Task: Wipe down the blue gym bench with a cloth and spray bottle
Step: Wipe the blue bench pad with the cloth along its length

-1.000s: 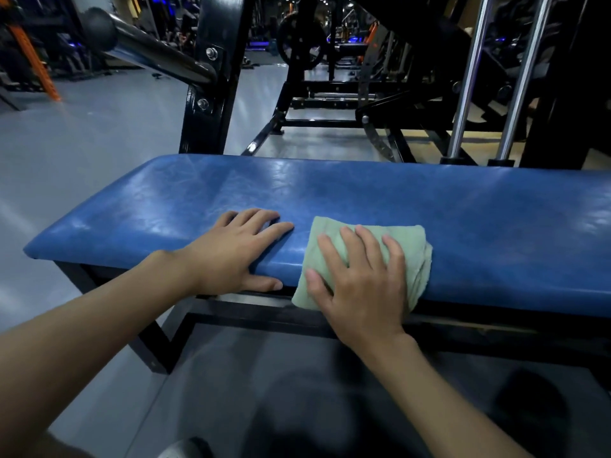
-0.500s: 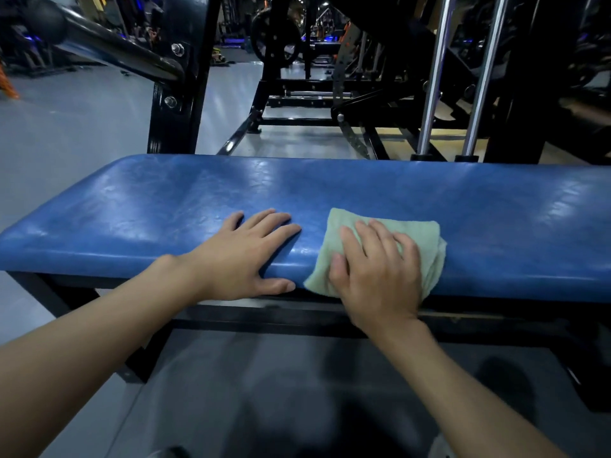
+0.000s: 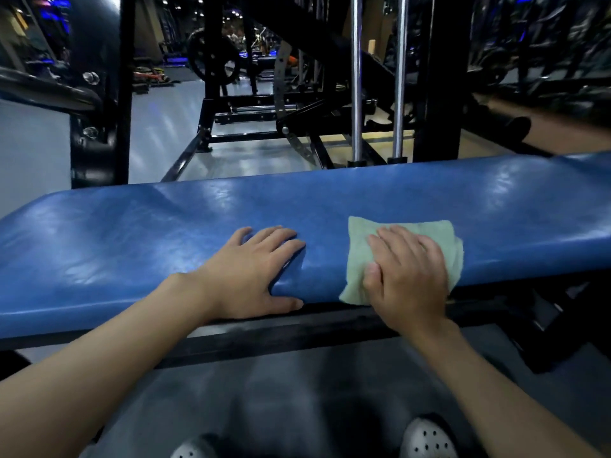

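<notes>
A single head-worn wide-angle view looks forward and down from close above the long blue padded vinyl bench (image 3: pixel 165 246), which spans the frame side to side. Both forearms enter from the bottom edge, and dark steel gym machines (image 3: pixel 330 94) fill the top.

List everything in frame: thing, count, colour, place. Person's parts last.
bench pad: 1, blue, glossy, spans the frame left to right
bench frame: 1, black, under the pad's near edge
cloth: 1, pale green, folded, draped over the pad's near edge right of centre
chrome guide rods: 2, silver, upright behind the bench
weight machines: several, black, background; count unclear
floor: grey, beyond the bench
spray bottle: none in view
shoes: 2, grey, perforated, bottom edge
left hand: 1, flat on the pad, empty
right hand: 1, pressing flat on the cloth, no closed grip
</notes>
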The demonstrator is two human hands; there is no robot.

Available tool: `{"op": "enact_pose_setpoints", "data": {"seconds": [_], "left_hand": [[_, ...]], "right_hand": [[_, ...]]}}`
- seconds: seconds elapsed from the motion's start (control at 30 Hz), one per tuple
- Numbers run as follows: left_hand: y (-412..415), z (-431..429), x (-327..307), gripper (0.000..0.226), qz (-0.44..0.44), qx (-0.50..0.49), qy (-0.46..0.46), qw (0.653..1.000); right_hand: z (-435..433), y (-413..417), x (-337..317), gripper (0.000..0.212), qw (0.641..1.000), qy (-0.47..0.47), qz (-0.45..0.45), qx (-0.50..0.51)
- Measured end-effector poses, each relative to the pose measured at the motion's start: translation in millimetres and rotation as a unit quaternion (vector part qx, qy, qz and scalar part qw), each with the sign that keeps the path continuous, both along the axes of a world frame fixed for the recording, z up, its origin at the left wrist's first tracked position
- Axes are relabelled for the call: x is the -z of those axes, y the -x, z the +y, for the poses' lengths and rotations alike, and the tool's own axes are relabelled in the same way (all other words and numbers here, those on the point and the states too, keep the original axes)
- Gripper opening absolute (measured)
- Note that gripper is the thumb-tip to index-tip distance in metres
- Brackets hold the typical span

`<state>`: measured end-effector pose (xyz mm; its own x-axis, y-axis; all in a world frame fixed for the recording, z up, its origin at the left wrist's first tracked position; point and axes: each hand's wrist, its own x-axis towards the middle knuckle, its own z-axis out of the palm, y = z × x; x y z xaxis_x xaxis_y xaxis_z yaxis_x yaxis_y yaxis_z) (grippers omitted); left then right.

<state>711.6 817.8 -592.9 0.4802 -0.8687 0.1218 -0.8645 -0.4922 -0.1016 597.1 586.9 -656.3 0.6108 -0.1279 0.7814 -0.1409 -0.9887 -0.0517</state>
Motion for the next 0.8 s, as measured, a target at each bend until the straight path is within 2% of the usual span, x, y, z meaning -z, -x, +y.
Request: {"op": "enact_pose_setpoints", "data": {"seconds": [0.1,0.2,0.27,0.37,0.43,0.5,0.63,0.73,0.8], "left_hand": [[3.3,-21.5,0.4,0.091,0.005,0.032,0.013,0.999],[7.4,-41.3,-0.5,0.09,0.015,0.042,0.018,0.999],[9.4,-50.6,-0.1,0.091,0.009,0.039,0.024,0.999],[9.6,-59.5,1.6,0.09,0.001,0.045,0.031,0.999],[8.6,-62.8,2.4,0.089,0.002,0.053,0.037,0.998],[8.5,-69.3,2.8,0.089,0.005,0.067,0.044,0.997],[16.3,-102.8,2.8,0.096,0.02,0.077,0.036,0.996],[23.4,-137.5,1.3,0.095,0.025,0.091,0.019,0.995],[25.9,-152.9,0.2,0.09,0.028,0.106,0.017,0.994]], "right_hand": [[-39.5,11.5,-0.8,0.044,0.998,-0.024,-0.039,0.046],[-25.2,4.0,2.2,0.039,0.983,-0.096,-0.083,0.131],[-12.8,-0.7,3.5,0.038,0.979,-0.118,-0.079,0.145],[-39.6,16.4,3.5,0.046,0.998,-0.011,-0.016,0.065],[-75.1,31.2,-1.4,0.051,0.998,0.023,0.006,0.053],[-99.7,37.9,-3.1,0.051,0.997,-0.014,0.002,0.081],[-79.1,22.6,6.9,0.044,0.981,-0.087,-0.063,0.163],[-96.4,34.7,7.8,0.047,0.996,-0.022,-0.034,0.083],[-129.1,50.0,2.4,0.049,0.997,0.004,-0.025,0.072]]}}
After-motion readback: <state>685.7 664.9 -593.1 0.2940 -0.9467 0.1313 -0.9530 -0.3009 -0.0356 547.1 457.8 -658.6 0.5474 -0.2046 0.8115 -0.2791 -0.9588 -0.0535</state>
